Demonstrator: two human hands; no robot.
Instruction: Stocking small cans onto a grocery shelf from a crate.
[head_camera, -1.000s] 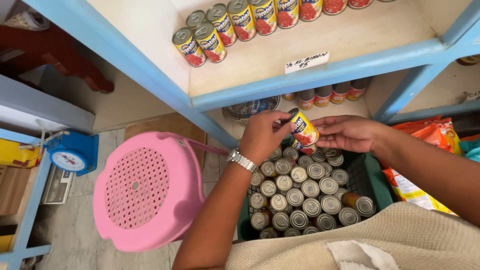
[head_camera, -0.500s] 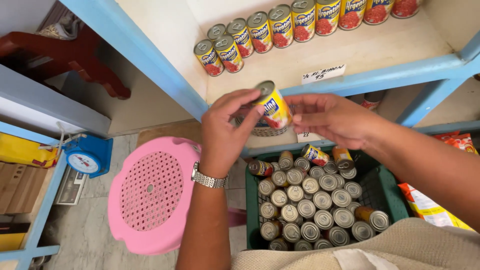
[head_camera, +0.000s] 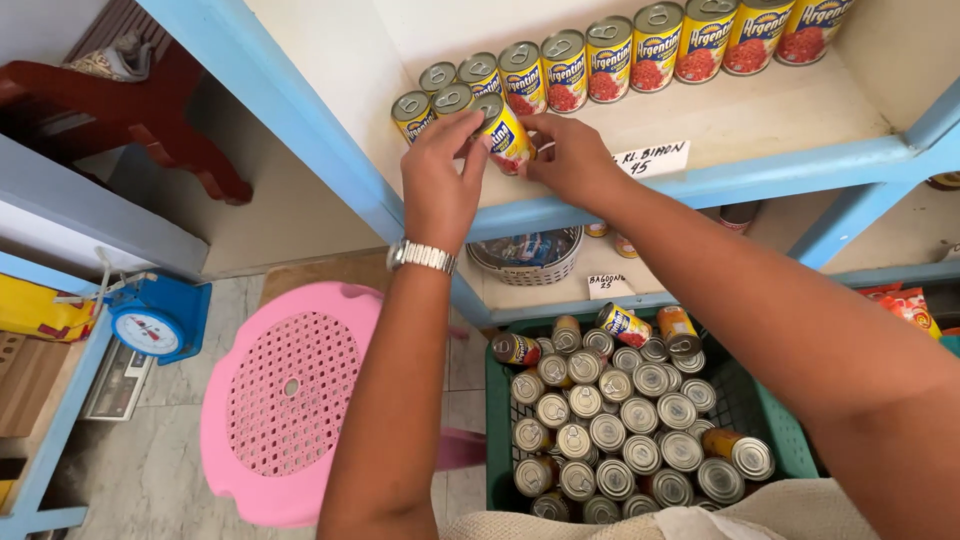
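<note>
Both the left hand (head_camera: 437, 182) and the right hand (head_camera: 572, 160) grip one tilted yellow-labelled can (head_camera: 505, 130) on the shelf (head_camera: 760, 120), beside the standing cans (head_camera: 545, 75), above the green crate (head_camera: 760, 420)

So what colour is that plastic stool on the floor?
Pink, with a perforated round seat; the stool shows in the head view.
</note>
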